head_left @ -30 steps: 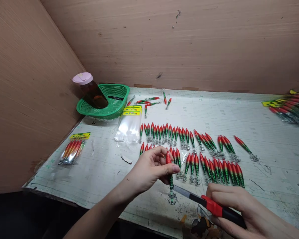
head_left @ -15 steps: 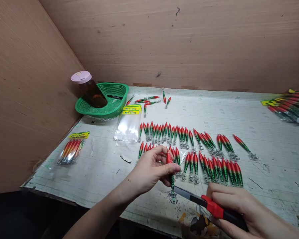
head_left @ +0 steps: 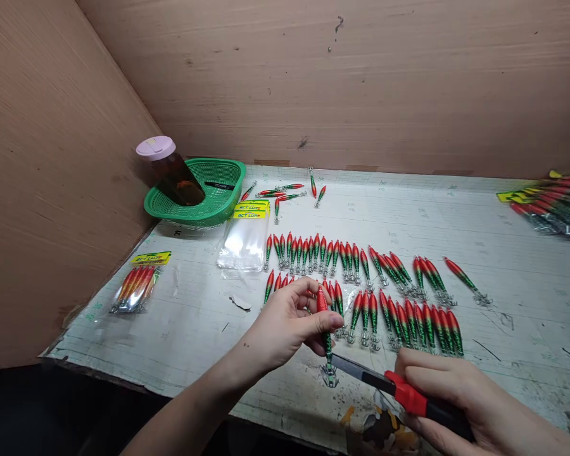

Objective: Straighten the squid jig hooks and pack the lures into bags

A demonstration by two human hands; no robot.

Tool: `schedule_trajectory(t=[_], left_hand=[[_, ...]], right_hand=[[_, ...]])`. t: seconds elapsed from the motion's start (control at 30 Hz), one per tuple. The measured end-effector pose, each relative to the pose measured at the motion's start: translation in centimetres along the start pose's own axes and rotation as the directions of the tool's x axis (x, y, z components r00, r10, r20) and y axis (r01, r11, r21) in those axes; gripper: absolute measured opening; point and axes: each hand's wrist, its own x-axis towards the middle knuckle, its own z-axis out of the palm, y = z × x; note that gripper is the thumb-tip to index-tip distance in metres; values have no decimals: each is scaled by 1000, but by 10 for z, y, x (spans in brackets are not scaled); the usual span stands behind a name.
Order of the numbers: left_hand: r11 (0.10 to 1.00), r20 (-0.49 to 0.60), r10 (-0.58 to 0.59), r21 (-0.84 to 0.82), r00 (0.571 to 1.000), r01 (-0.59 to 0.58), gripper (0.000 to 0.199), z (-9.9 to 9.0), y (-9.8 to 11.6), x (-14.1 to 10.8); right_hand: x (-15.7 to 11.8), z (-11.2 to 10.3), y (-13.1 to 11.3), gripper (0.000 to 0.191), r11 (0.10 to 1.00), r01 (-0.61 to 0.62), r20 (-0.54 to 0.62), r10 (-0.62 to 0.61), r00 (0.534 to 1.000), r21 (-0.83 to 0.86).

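One box cutter [head_left: 411,396] sits in our right hand [head_left: 484,400] at lower right, our fingers wrapped around its handle, its blade at the hook end of a red-and-green squid jig [head_left: 328,347]. Our left hand [head_left: 287,326], just below centre, pinches that jig's body between thumb and fingertips; we judge it partway worked. Behind it, a nearer row of matching jigs [head_left: 429,324] and a farther row [head_left: 316,248] lie unbagged; we cannot tell which are finished. At left, one packet [head_left: 135,284] already holds orange lures. Near centre, the header-card bags [head_left: 243,244] look unfilled. Beyond, loose jigs [head_left: 289,197] lie near a green basket [head_left: 194,221] holding a lidded tumbler [head_left: 178,180]. At the right edge, bagged red-and-green jigs [head_left: 565,206] overlap, apparently done.
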Motion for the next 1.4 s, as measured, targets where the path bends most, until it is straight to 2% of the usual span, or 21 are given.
schedule_trajectory(t=[0.3, 0.47, 0.6, 1.03, 1.4], left_hand=[[1000, -69, 10, 10, 998, -9, 45, 1, 0, 0], [1000, -47, 1, 8, 999, -1, 47, 2, 3, 0], [1000, -31, 25, -1, 999, -25, 45, 4, 2, 1], [1000, 25, 6, 25, 1000, -7, 44, 4, -3, 3], [998, -62, 36, 53, 997, -33, 44, 7, -8, 3]], right_hand=[[3, 0, 0, 11, 998, 23, -10, -24, 1000, -63], [-2, -2, 5, 10, 997, -19, 26, 21, 999, -68], [-8, -2, 9, 6, 999, -34, 5, 34, 999, -40], [-6, -5, 7, 4, 997, -33, 33, 35, 999, -64], [-6, -3, 9, 8, 993, 8, -11, -9, 1000, -114]])
